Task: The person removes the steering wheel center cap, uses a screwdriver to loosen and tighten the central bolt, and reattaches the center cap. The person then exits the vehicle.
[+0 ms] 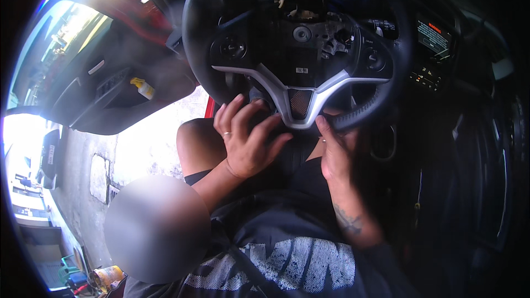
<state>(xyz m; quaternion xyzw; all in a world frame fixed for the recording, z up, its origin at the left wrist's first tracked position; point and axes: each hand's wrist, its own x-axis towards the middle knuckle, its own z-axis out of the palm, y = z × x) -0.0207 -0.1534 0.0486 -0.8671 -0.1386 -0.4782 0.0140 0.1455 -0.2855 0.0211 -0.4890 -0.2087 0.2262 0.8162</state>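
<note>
A dark steering wheel (406,33) with silver lower spokes faces me. Its middle has no cover, so the round hub (301,33) and a pale metal bracket (334,40) show. My left hand (247,142) hovers by the wheel's lower left, fingers spread and slightly bent, with a ring on one; nothing shows in it. At the lower rim, right of the silver trim (300,121), my right hand (338,153) holds the wheel. Its thumb lies in front, while the other fingers are mostly hidden behind the rim.
On my left the car door (72,96) stands open, with a yellow-capped bottle (143,88) in it. Lit screens (433,38) sit right of the wheel. My legs (196,143) are beneath it. Outside, a jar (106,277) and other items show lower left. A blurred round patch hides part of the view.
</note>
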